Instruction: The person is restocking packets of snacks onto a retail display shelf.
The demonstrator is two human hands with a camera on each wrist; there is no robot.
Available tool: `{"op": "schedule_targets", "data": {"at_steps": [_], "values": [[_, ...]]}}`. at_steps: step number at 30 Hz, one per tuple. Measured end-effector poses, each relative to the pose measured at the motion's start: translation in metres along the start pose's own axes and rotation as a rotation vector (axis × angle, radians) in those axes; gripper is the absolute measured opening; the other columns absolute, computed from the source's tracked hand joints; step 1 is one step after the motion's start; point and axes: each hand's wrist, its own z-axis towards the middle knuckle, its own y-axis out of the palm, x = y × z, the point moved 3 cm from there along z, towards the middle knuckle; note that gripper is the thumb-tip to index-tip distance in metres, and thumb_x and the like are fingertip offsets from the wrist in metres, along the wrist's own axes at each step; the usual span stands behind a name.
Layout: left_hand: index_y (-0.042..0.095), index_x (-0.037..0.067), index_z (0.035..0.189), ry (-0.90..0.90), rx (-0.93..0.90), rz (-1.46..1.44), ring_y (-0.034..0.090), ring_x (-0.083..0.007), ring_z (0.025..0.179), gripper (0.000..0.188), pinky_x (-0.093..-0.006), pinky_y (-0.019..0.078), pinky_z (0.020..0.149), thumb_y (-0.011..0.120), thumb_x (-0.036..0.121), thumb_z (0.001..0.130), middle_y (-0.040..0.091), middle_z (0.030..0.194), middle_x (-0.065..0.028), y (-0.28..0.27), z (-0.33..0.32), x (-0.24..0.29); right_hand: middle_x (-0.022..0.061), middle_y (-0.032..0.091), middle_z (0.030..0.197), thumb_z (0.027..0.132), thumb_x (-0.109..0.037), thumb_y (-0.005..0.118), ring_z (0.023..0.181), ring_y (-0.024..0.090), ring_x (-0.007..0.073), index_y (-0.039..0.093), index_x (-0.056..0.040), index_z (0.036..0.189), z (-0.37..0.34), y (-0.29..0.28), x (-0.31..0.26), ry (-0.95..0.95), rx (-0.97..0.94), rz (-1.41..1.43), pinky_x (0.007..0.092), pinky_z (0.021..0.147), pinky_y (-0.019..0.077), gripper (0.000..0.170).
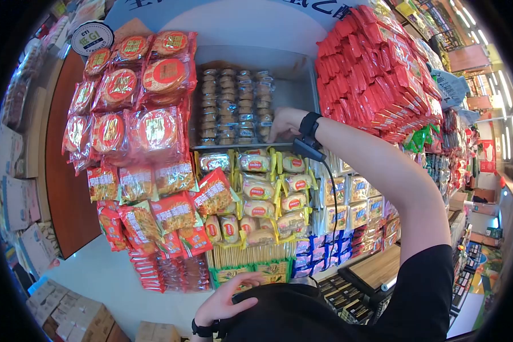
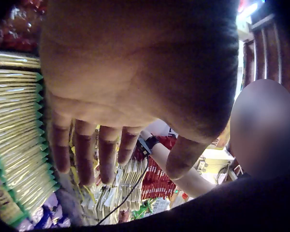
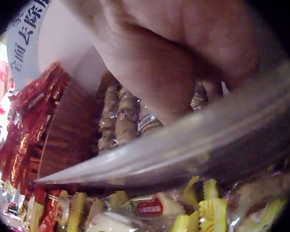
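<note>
My right hand (image 1: 288, 122) reaches over the front right of a metal bin (image 1: 299, 62), its fingertips at the near end of the rightmost row of small round wrapped cookies (image 1: 245, 108). In the right wrist view the thumb points down among the cookies (image 3: 128, 113), while the bin's rim (image 3: 150, 157) hides the fingertips; I cannot tell whether they pinch a cookie. Low in front of my body, my left hand (image 1: 228, 302) hangs with fingers extended and nothing in it. Its palm (image 2: 135, 77) and spread fingers show in the left wrist view.
Red-wrapped round cakes (image 1: 119, 85) are piled left of the bin, with red packets (image 1: 376, 74) stacked to its right. Yellow-edged packs (image 1: 259, 188) line the shelf just below the bin. A black cable (image 1: 333, 199) trails from the right wrist. Cardboard boxes (image 1: 74, 313) stand lower left.
</note>
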Motion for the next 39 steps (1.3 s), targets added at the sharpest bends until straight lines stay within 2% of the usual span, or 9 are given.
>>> {"op": "schedule_targets", "data": {"at_steps": [1, 7, 10, 16, 22, 28, 32, 37, 39], "values": [[0.047, 0.002, 0.15, 0.003, 0.005, -0.006, 0.059, -0.0225, 0.127, 0.063, -0.0374, 0.0443, 0.113, 0.076, 0.014, 0.095, 0.06, 0.143, -0.0117, 0.0, 0.0, -0.002, 0.0124, 0.07, 0.126, 0.082, -0.029, 0.09, 0.104, 0.066, 0.0173, 0.072, -0.0047, 0.114, 0.002, 0.002, 0.002, -0.015, -0.01, 0.045, 0.0373, 0.081, 0.0574, 0.044], [0.046, 0.002, 0.151, -0.017, -0.015, 0.025, 0.06, -0.022, 0.127, 0.066, -0.0369, 0.0445, 0.112, 0.076, 0.016, 0.095, 0.06, 0.143, -0.0115, 0.0, 0.001, -0.001, 0.0107, 0.075, 0.105, 0.089, -0.013, 0.081, 0.09, 0.072, 0.02, 0.07, -0.0008, 0.109, 0.011, -0.003, 0.013, -0.111, -0.103, 0.136, 0.0377, 0.076, 0.0586, 0.026], [0.042, 0.001, 0.153, -0.032, -0.032, 0.07, 0.06, -0.024, 0.13, 0.065, -0.0409, 0.0444, 0.113, 0.073, 0.012, 0.097, 0.06, 0.144, -0.0144, -0.002, -0.001, 0.002, 0.0096, 0.076, 0.1, 0.09, -0.012, 0.081, 0.089, 0.074, 0.0196, 0.07, 0.0015, 0.107, 0.021, -0.004, 0.014, 0.167, -0.203, -0.044, 0.0331, 0.076, 0.0599, 0.025], [0.044, 0.003, 0.152, 0.008, -0.023, 0.038, 0.059, -0.0218, 0.128, 0.065, -0.0377, 0.0452, 0.112, 0.075, 0.013, 0.096, 0.059, 0.145, -0.012, -0.002, 0.002, 0.001, 0.0032, 0.077, 0.107, 0.096, -0.019, 0.077, 0.086, 0.072, 0.0139, 0.072, -0.0028, 0.107, -0.01, 0.006, 0.0, -0.163, -0.135, 0.274, 0.0234, 0.075, 0.0589, 0.021], [0.043, 0.003, 0.152, -0.015, -0.02, 0.068, 0.058, -0.0221, 0.129, 0.064, -0.0382, 0.0456, 0.112, 0.075, 0.014, 0.097, 0.059, 0.144, -0.0119, -0.003, 0.004, -0.002, 0.0021, 0.077, 0.107, 0.083, -0.046, 0.088, 0.081, 0.068, 0.0103, 0.076, -0.0029, 0.106, 0.022, 0.003, 0.008, -0.1, -0.226, 0.115, 0.0276, 0.073, 0.0573, 0.05], [0.044, 0.003, 0.152, -0.048, -0.017, 0.069, 0.059, -0.0218, 0.128, 0.064, -0.0375, 0.0462, 0.112, 0.075, 0.014, 0.097, 0.06, 0.143, -0.0116, -0.002, 0.006, 0.004, 0.0088, 0.077, 0.111, 0.077, -0.038, 0.094, 0.091, 0.074, 0.0165, 0.074, 0.0042, 0.109, -0.044, -0.003, -0.032, -0.028, -0.017, -0.343, 0.0298, 0.072, 0.0622, 0.056], [0.046, 0.003, 0.151, -0.011, -0.027, 0.06, 0.059, -0.0214, 0.128, 0.062, -0.0374, 0.0462, 0.112, 0.075, 0.014, 0.097, 0.06, 0.142, -0.0114, -0.002, 0.011, -0.004, 0.0057, 0.077, 0.113, 0.09, -0.055, 0.076, 0.091, 0.071, 0.0186, 0.073, -0.0064, 0.123, 0.018, -0.006, -0.004, -0.117, -0.192, -0.391, 0.0475, 0.083, 0.0557, 0.059], [0.048, 0.003, 0.149, -0.04, -0.097, 0.073, 0.06, -0.0215, 0.129, 0.06, -0.0374, 0.046, 0.112, 0.075, 0.016, 0.097, 0.061, 0.142, -0.0115, 0.001, 0.016, -0.011, 0.0095, 0.078, 0.1, 0.09, -0.03, 0.079, 0.083, 0.074, 0.025, 0.076, 0.0029, 0.104, -0.003, -0.017, -0.004, -0.119, -0.151, -0.172, 0.0448, 0.071, 0.0603, 0.036], [0.048, 0.003, 0.149, -0.056, -0.137, 0.044, 0.06, -0.0216, 0.129, 0.059, -0.0373, 0.0458, 0.113, 0.074, 0.016, 0.098, 0.062, 0.142, -0.0115, 0.002, 0.019, -0.011, 0.0129, 0.078, 0.104, 0.086, -0.021, 0.079, 0.087, 0.075, 0.029, 0.076, 0.004, 0.105, -0.029, -0.026, -0.025, -0.166, -0.052, -0.654, 0.0447, 0.072, 0.06, 0.031]]}}
